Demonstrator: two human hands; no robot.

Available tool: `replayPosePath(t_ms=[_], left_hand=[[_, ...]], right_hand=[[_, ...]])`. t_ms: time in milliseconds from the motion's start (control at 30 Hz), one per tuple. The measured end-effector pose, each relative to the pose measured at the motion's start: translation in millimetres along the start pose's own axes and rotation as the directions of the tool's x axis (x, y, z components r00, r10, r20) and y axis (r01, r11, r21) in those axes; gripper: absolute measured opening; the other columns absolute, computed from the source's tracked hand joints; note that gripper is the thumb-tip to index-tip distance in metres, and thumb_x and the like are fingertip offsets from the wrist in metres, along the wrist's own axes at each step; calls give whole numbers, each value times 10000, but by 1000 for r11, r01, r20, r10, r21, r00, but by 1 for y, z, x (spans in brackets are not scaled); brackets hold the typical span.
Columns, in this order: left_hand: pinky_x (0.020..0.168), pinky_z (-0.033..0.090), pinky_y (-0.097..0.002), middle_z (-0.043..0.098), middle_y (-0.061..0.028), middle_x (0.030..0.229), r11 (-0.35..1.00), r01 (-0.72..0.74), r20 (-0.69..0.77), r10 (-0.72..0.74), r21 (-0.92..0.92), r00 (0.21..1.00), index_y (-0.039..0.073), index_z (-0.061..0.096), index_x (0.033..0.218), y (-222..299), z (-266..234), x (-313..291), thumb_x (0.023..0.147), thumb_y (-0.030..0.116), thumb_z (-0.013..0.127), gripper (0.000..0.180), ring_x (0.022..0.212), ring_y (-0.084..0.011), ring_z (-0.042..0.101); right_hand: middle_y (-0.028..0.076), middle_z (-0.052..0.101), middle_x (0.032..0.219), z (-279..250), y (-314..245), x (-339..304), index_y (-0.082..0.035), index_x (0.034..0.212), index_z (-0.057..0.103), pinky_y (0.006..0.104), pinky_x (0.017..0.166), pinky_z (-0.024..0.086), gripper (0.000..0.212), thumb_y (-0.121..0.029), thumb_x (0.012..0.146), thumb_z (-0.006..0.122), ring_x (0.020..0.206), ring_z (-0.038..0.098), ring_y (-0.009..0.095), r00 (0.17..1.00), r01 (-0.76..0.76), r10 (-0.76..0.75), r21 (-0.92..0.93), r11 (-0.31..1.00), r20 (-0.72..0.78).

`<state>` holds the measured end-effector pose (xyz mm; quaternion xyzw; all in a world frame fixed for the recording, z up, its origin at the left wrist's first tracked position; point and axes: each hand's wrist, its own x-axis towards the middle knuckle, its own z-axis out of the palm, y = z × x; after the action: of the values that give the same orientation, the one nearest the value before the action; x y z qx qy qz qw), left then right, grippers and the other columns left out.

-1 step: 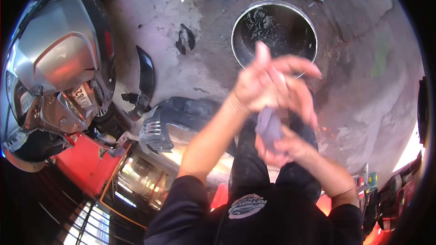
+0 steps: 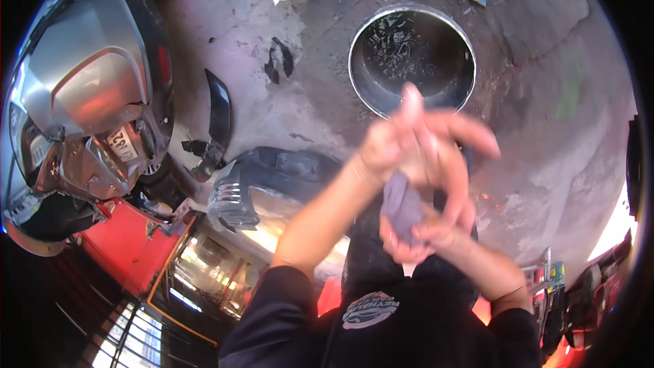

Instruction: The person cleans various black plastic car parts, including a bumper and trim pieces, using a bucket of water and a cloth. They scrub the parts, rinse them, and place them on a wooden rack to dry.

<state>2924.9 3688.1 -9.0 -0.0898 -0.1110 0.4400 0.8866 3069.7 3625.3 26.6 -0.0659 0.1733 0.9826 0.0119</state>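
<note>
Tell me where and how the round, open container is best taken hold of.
Probably by the rim of the container, from above, at its left and right sides: the round mouth faces up and both side edges show, while the left hand hides part of the near edge.

The left hand is blurred, and the right hand hides part of the purple-grey cloth.

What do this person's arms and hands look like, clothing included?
The left hand and right hand are ungloved and somewhat blurred. The forearms are uncovered too, with no watch or bracelet visible. Short, dark sleeves end near the elbows, part of a black top with a pale, rounded emblem.
</note>
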Motion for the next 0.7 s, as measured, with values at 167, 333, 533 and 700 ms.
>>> replayPosePath(t_ms=[167,333,533,700], left_hand=[[860,544,-399,696,-214,963,782,453,-235,-388,429,891,-131,655,1060,9,76,5,1019,335,537,483,888,-294,684],[595,451,-285,608,-78,726,366,371,-490,324,854,809,-19,619,883,2,69,1,1060,210,472,325,631,-135,566],[383,331,-256,490,-4,514,157,517,-488,633,841,601,26,521,809,-3,-45,-13,1090,227,451,352,400,-69,451],[351,330,-294,472,-31,476,187,565,-497,734,804,463,19,504,808,13,-135,-13,1089,269,443,381,341,-118,424]], right_hand=[[35,576,761,39,2,-9,-4,1036,612,237,514,402,436,-370,827,723,600,536,83,988,-25,29,-28,999,150],[47,645,895,6,-22,-10,-28,1014,659,260,573,443,271,-230,836,696,678,581,84,921,-68,-199,-642,763,-334],[141,630,708,-97,-29,31,47,951,624,378,646,492,239,-107,768,621,686,625,236,654,-119,-679,-932,341,-332],[262,665,783,-177,-40,44,108,1143,521,455,726,543,437,-93,782,661,803,687,393,329,-360,-811,-858,366,-484]])
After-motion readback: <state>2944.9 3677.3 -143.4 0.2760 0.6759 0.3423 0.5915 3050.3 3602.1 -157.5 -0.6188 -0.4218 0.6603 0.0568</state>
